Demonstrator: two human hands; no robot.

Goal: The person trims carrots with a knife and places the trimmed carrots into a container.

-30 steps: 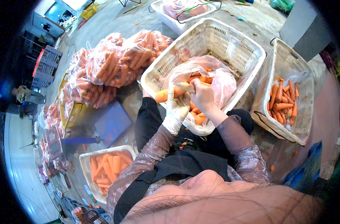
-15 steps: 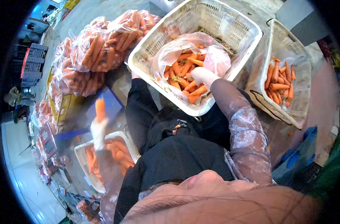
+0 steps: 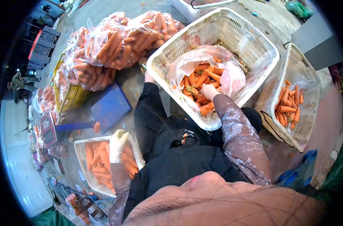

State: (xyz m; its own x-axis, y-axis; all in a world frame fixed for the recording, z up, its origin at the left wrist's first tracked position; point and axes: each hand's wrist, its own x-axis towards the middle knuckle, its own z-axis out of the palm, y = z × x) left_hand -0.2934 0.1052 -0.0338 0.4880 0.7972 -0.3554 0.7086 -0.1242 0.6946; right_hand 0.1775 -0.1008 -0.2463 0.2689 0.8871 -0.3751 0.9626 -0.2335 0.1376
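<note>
In the head view, my left hand (image 3: 119,145), in a whitish glove, is above a small white crate (image 3: 79,150) of carrots. Its fingers are loosely curled, and no carrot shows in them. Just beyond it is a blurred single carrot (image 3: 97,127), apart from the hand. My right hand (image 3: 209,92) reaches into a pinkish plastic bag (image 3: 233,80) full of carrots (image 3: 201,78). Its fingers are closed among them, seemingly round a carrot, though the fingertips are partly hidden. The bag sits inside a large white crate (image 3: 251,39) tilted before my knees.
To the right stands another white crate (image 3: 311,113) with carrots. Clear bags of carrots (image 3: 107,45) are piled at the upper left. A blue scale platform (image 3: 112,107) and its display (image 3: 47,132) lie left of my leg. A person (image 3: 20,83) is far left.
My left hand has let go of the carrot it held upright and drawn back over the small crate. My right hand stays in the bag. The whole view has shifted slightly.
</note>
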